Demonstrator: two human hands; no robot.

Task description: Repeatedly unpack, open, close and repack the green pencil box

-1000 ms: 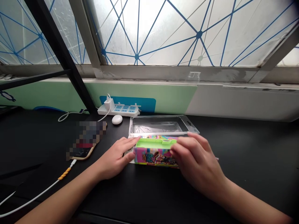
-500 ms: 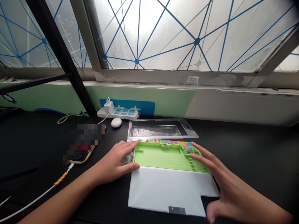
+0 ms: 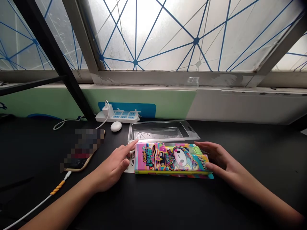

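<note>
We are keeping the printed pencil box (image 3: pixel 168 159) on the black desk (image 3: pixel 251 198), just in front of the clear tray (image 3: pixel 158 131). Our left hand (image 3: pixel 111 167) and right hand (image 3: pixel 222 163) are cupping its ends, open, not gripping

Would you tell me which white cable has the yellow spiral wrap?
The front-left cable, ending by the phone; the cables by the power strip have none.

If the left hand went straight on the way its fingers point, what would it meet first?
Probably the pencil box: the fingertips of the left hand are at its back left corner. The clear plastic tray lies just beyond, but depth is unclear.
</note>
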